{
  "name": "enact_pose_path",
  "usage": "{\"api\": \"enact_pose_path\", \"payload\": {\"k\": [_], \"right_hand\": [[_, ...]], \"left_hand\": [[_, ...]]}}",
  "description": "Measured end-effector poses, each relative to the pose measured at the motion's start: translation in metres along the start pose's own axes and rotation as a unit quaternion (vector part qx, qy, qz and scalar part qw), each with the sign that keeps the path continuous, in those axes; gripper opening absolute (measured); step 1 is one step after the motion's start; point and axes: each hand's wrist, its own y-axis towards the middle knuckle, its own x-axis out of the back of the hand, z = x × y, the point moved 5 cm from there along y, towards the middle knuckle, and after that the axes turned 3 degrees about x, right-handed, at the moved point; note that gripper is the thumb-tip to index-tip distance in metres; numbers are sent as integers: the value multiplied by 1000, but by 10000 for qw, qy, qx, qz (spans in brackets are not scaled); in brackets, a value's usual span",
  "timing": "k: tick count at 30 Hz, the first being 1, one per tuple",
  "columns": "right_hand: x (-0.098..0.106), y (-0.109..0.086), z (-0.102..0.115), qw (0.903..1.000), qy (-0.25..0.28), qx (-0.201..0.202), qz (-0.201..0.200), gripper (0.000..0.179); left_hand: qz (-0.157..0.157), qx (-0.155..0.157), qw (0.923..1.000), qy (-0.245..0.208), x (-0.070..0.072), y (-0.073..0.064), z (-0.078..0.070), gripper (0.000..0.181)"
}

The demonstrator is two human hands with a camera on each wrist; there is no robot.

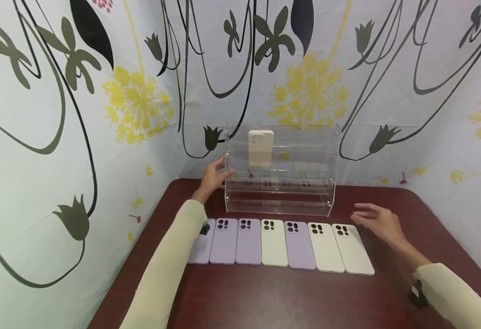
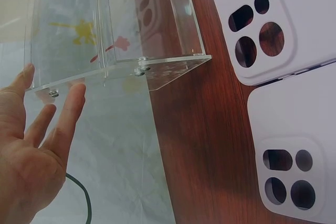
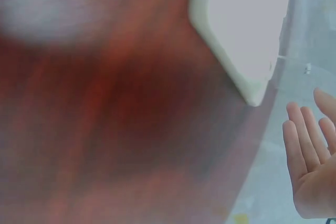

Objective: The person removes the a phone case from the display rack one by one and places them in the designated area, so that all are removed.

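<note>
A clear acrylic tiered display stand (image 1: 279, 211) stands at the back of the table. A cream phone case (image 1: 261, 146) leans upright on its upper tier, left of the middle. My left hand (image 1: 213, 176) is at the stand's left side, and in the left wrist view its extended fingertips touch the side panel (image 2: 100, 72). My right hand (image 1: 382, 224) hovers right of the stand, fingers extended and holding nothing. Nearest to it lies a white phone case (image 1: 355, 251), the right end of a row mixing white cases with lilac ones (image 1: 248, 244). My left sleeve partly hides the leftmost lilac case (image 1: 201, 246).
The dark red wooden table (image 1: 281, 301) runs up to a printed cloth backdrop (image 1: 240, 82) at the back and sides. The row of cases lies just in front of the stand. A small black device (image 1: 417, 294) sits at my right wrist.
</note>
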Motion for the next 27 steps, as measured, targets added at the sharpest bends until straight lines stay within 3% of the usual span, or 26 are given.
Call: {"api": "enact_pose_path", "payload": {"k": [13, 27], "right_hand": [[-4, 46, 54, 9996, -49, 291, 31, 50], [-21, 94, 111, 9946, -290, 989, -111, 45]], "left_hand": [[-33, -82, 10000, -36, -1, 3, 5, 77], [-32, 23, 10000, -80, 0, 4, 5, 75]]}}
